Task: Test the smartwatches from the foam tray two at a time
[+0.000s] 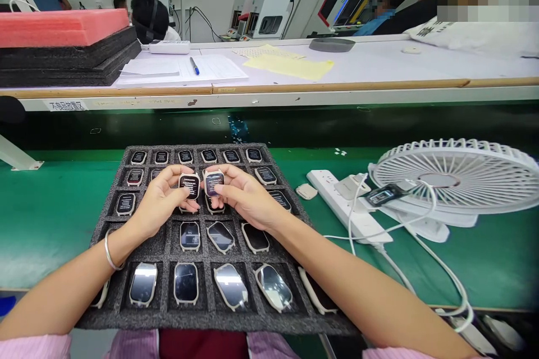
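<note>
Between thumb and fingers, my left hand (162,196) grips a smartwatch case (190,185) without a strap, its lit screen showing lines of small text. Close beside it, my right hand (242,193) pinches a second smartwatch case (214,183), also lit with text. Both are held above a dark grey foam tray (164,316) divided into square pockets. Many pockets hold similar watch cases; those in the back rows show lit text, while a front-row watch case (186,283) has a dark, reflective screen. My hands and forearms hide some pockets.
Right of the tray, a white power strip (337,196) with cables and a white fan (455,176) stand on the green mat (50,207). A raised shelf (269,90) behind carries red and black foam (63,28), papers and a blue pen (194,65). Several people are beyond it.
</note>
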Motion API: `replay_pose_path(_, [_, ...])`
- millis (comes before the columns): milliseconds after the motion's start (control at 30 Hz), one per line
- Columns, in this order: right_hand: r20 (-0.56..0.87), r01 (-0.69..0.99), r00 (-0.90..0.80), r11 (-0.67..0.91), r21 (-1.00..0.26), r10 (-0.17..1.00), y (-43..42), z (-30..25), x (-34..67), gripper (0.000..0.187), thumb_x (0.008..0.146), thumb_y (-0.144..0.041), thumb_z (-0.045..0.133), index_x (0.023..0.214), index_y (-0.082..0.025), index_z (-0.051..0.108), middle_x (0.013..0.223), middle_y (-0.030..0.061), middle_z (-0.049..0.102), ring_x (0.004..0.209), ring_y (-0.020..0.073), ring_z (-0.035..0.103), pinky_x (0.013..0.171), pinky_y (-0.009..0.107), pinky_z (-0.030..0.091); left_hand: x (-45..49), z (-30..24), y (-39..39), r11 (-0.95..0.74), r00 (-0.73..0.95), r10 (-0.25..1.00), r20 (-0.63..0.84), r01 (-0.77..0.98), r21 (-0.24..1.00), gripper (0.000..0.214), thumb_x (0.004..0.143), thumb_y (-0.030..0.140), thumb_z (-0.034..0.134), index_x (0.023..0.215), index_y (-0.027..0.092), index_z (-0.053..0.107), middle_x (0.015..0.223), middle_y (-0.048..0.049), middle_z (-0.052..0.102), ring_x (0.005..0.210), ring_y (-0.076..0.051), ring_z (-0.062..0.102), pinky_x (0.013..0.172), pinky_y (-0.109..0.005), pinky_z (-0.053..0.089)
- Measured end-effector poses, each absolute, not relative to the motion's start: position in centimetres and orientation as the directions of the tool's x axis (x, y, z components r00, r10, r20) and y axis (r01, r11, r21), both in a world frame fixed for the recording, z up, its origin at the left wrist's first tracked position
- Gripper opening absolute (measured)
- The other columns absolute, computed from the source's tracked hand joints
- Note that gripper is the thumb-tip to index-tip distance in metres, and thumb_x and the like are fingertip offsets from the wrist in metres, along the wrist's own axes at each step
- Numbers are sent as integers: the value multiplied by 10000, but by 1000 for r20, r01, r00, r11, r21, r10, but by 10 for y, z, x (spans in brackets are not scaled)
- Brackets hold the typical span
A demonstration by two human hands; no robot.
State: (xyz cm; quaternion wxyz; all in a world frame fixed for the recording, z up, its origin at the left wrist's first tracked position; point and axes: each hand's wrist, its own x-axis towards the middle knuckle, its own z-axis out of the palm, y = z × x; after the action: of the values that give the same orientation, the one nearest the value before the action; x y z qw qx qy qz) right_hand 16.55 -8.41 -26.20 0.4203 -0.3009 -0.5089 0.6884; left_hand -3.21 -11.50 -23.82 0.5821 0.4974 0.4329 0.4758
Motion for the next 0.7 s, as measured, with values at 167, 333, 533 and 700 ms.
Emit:
replay_pose_path(167, [17,-263,-476,-124,-957,879,-85,-260,165,325,793,-169,704,1103,-211,615,929,6,716,596,95,641,593,268,456,-32,-239,-114,61,169,985,-39,-129,990,342,742,237,735,1034,180,564,928,0,696,568,-120,720,594,-259,611])
replay_pose_path(333, [35,-265,-486,-109,-958,873,-85,-262,165,352,787,-145,699,1120,-214,609,883,-12,674,620,101,635,601,271,470,-32,-239,-114,57,156,987,-32,-156,986,321,720,197,702,1016,176,578,883,23,666,577,-120,721,599,-257,618])
replay_pose_path(533, [39,-289,-462,-109,-951,886,-85,-263,164,476,697,-82,754,1119,-232,592,931,-8,693,658,91,592,621,248,494,-31,-239,-114,70,164,986,-41,-172,983,418,678,129,724,1053,193,553,897,21,696,615,-116,730,652,-262,635])
replay_pose_path(700, [8,-300,-441,-139,-944,897,-85,-262,162,278,811,-286,759,1032,-224,603,837,-3,706,554,88,518,534,244,444,-31,-240,-115,113,164,983,-87,-151,982,307,818,336,693,1052,177,575,836,-3,717,600,-161,746,630,-292,638])
